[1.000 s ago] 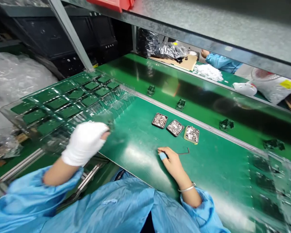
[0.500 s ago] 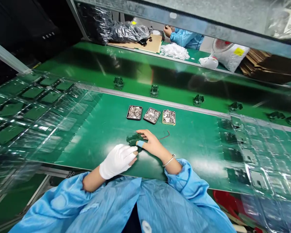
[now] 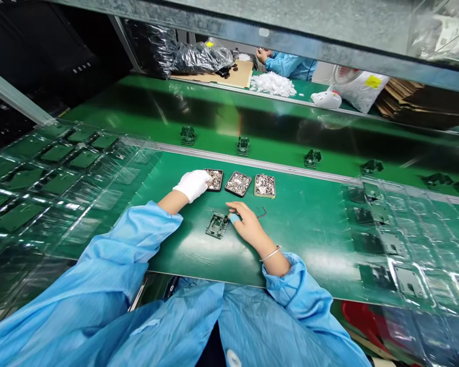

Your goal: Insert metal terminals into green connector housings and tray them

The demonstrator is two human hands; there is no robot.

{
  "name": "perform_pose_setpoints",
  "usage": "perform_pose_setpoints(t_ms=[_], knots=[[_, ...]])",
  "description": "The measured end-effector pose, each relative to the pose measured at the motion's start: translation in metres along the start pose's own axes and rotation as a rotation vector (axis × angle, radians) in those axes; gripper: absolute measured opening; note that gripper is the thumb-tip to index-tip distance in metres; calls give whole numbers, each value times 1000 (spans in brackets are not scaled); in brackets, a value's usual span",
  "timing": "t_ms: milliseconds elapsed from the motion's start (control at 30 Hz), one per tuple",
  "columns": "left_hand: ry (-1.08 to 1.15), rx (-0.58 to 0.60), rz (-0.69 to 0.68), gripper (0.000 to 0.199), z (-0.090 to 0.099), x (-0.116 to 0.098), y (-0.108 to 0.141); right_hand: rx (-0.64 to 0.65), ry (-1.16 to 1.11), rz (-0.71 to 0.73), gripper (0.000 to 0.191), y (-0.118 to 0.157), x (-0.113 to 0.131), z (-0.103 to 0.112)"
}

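Observation:
A green circuit board assembly (image 3: 216,225) lies flat on the green worktop in front of me. My right hand (image 3: 247,224), bare with blue tape around one finger, grips its right edge between thumb and fingers. Up and to the left, my left hand (image 3: 193,185) in a white glove has its fingertips down in the left black tray (image 3: 216,181) of small metal parts. Those fingers are pressed together; whatever they pinch is hidden. Beside that tray are a second tray (image 3: 238,183) and a third tray (image 3: 265,185), both filled with small metal pieces.
A thin bent hex key (image 3: 262,212) rests right of my right hand. Clear plastic blister trays flank me, left (image 3: 61,168) and right (image 3: 416,229). Several board assemblies (image 3: 243,145) stand along the green strip beyond the metal rail (image 3: 283,167). Across it, a co-worker's blue sleeve (image 3: 286,64) shows.
My left hand has moved from the board up to the left parts tray. The board has been turned to lie flat, while my right hand stays at its right side.

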State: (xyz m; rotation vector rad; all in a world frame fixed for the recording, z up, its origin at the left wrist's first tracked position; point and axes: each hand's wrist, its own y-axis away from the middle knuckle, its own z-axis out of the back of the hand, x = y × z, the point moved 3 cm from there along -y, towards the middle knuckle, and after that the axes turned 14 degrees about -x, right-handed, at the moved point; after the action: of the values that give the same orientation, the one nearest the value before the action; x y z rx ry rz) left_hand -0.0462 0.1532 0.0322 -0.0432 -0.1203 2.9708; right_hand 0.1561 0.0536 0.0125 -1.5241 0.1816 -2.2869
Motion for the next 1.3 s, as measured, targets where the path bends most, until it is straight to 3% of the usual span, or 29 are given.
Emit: perform_pose_setpoints(t_ms=[267,667,867,1100,1233,1300], knots=[[-37,125,1,26,5,1,-11,-1,16,31,38,5,4,0],[-26,75,7,31,4,16,-8,57,95,64,57,10,12,-3],[74,62,44,14,0,18,-8,61,105,78,60,10,10,-4],[414,-106,165,13,8,28,-8,61,91,66,61,10,11,-4],[688,-197,270,22,17,26,8,44,86,73,56,10,12,-3],[927,-222,323,24,24,17,22,22,81,77,52,10,13,-1]])
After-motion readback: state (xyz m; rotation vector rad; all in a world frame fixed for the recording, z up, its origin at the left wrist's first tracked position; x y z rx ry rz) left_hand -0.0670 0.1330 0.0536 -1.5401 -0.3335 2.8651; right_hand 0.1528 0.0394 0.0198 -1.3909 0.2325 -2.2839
